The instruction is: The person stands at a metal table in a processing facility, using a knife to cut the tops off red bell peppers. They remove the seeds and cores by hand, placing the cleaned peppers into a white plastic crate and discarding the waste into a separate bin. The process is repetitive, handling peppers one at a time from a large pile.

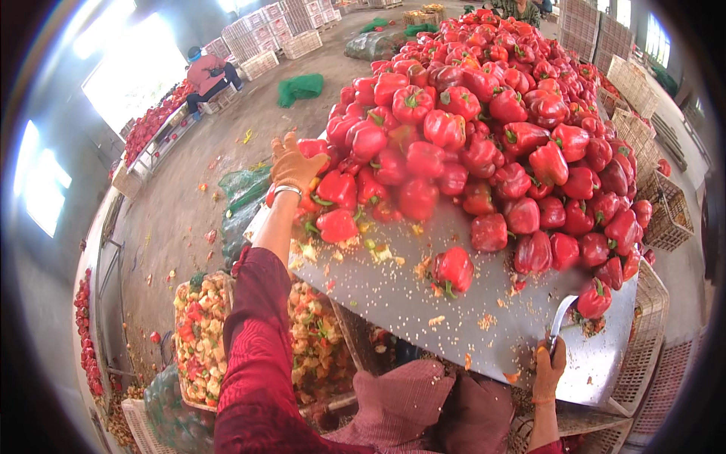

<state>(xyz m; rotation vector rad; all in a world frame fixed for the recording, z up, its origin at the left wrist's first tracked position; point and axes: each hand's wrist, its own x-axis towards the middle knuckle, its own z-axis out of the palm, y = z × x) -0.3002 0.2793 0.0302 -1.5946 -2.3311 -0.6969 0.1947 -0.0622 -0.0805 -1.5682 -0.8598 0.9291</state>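
My left hand (295, 163), in an orange-brown work glove, reaches to the left edge of a big heap of red bell peppers (448, 127). Its thumb is spread from the fingers, against a red pepper (312, 148). In my right hand (548, 369), also gloved, is the handle of a knife with a curved metal blade (561, 315). The blade's tip is close to a single red pepper (594, 298) near the right corner of the metal tabletop (408, 278). Another pepper (454, 269) lies stem towards me, among scattered seeds and scraps.
Crates of pepper cores and trimmings (204, 335) stand below the table at left. A plastic crate (641, 340) is against its right side. Green mesh sacks (244, 198) lie on the floor. A person (212, 79) sits by another pepper table; another person (519, 12) is behind the heap.
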